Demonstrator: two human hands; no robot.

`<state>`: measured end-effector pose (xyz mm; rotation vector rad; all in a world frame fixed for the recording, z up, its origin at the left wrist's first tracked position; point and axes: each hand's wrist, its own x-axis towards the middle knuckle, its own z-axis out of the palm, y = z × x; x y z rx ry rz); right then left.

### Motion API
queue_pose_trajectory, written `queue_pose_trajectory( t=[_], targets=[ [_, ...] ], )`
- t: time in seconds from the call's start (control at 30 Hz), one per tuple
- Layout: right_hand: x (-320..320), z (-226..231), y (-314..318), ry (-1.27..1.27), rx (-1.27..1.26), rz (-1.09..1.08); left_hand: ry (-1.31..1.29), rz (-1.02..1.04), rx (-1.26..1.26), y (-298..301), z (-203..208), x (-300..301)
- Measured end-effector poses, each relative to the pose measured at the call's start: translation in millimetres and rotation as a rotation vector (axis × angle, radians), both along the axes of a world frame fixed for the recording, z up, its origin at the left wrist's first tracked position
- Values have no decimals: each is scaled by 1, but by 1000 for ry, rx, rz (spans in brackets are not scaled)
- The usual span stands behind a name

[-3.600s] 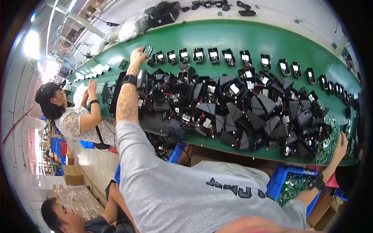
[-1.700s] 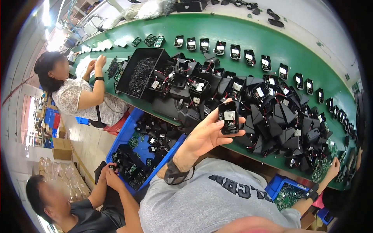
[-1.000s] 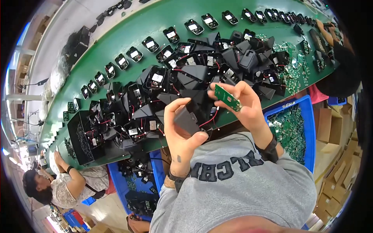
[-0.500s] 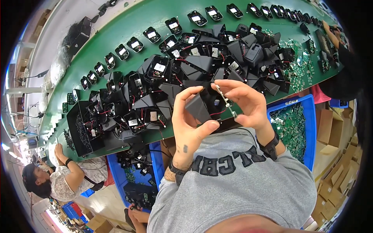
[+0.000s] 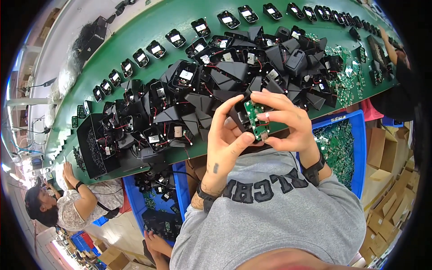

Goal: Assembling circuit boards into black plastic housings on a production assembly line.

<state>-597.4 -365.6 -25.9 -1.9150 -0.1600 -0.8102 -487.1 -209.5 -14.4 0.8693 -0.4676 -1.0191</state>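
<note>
In front of my chest, my left hand (image 5: 222,141) is closed around a black plastic housing (image 5: 236,112), mostly hidden by my fingers and the board. My right hand (image 5: 290,121) grips a narrow green circuit board (image 5: 253,118) by its edges, with the thumb at the lower end and fingers along the top and side. The board's face with small white parts is turned toward me. It lies over the open side of the housing; whether it is seated inside cannot be made out. Just beyond my hands is a heap of similar black housings (image 5: 229,72) with red wires.
A row of housings (image 5: 174,38) curves along the green table (image 5: 117,51). Loose circuit boards (image 5: 346,76) lie to the right. Blue bins (image 5: 358,157) flank me below the table edge. A black tray (image 5: 84,135) of small dark parts sits left. Co-workers (image 5: 90,200) are on both sides.
The circuit board was edge-on beside the housing; now it is turned face toward me and lies over the housing's opening. My right fingers have moved left and closed nearer the left hand.
</note>
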Motion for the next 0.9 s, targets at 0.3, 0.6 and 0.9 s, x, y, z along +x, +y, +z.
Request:
queue_pose_trajectory(
  t=[0.3,0.6,0.9],
  targets=[
    [-5,36,-2,175,-423,-10,-25,-16,-5,2,-6,-1],
    [-1,16,21,-31,-47,-361,-175,100,13,-7,-9,-9],
    [-2,10,25,30,-115,-332,59,-71,53,-2,2,-8]
  ],
)
